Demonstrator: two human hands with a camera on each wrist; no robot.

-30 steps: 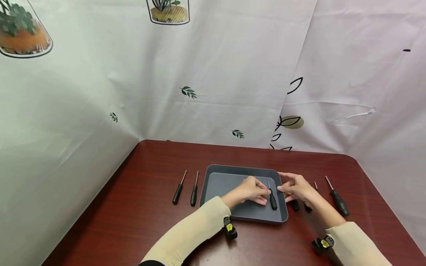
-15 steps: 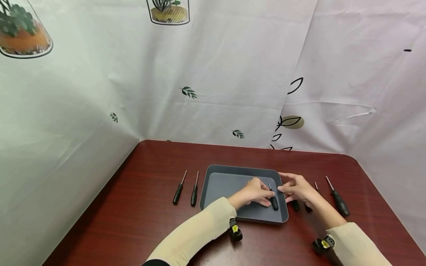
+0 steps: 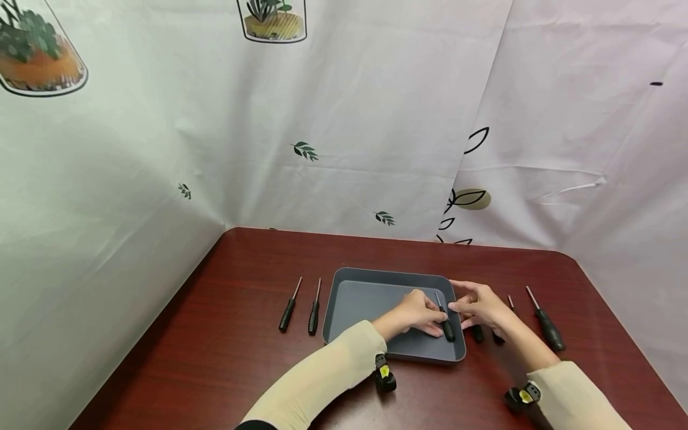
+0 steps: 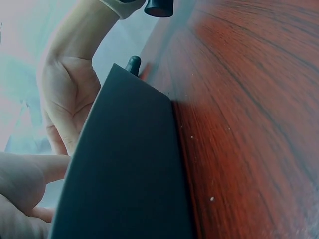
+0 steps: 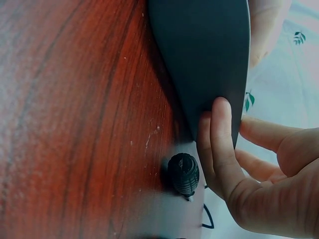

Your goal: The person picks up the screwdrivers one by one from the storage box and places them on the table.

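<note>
A grey rectangular tray (image 3: 355, 301) rests on the table in the head view. Inside it, along the right wall, a black-handled screwdriver (image 3: 448, 331) points its shaft to the far side. My left hand (image 3: 416, 312) reaches over the near wall and pinches this screwdriver at the upper handle. My right hand (image 3: 481, 304) grips the tray's right wall. In the right wrist view, two fingers (image 5: 222, 124) press the wall's outside, with the thumb at the rim. The left wrist view shows the tray's outer wall (image 4: 124, 159) hiding the pinched screwdriver.
Two screwdrivers (image 3: 287, 314) (image 3: 313, 316) lie left of the tray on the reddish-brown table (image 3: 215, 358). To its right lie a larger screwdriver (image 3: 549, 329) and two more screwdrivers (image 3: 477, 333) (image 3: 498, 338), partly hidden by my right hand. A patterned cloth (image 3: 344, 119) hangs behind.
My left hand has shifted slightly right, and the pinched screwdriver has moved with it closer to the tray's right wall. The right hand and the tray stay in place.
</note>
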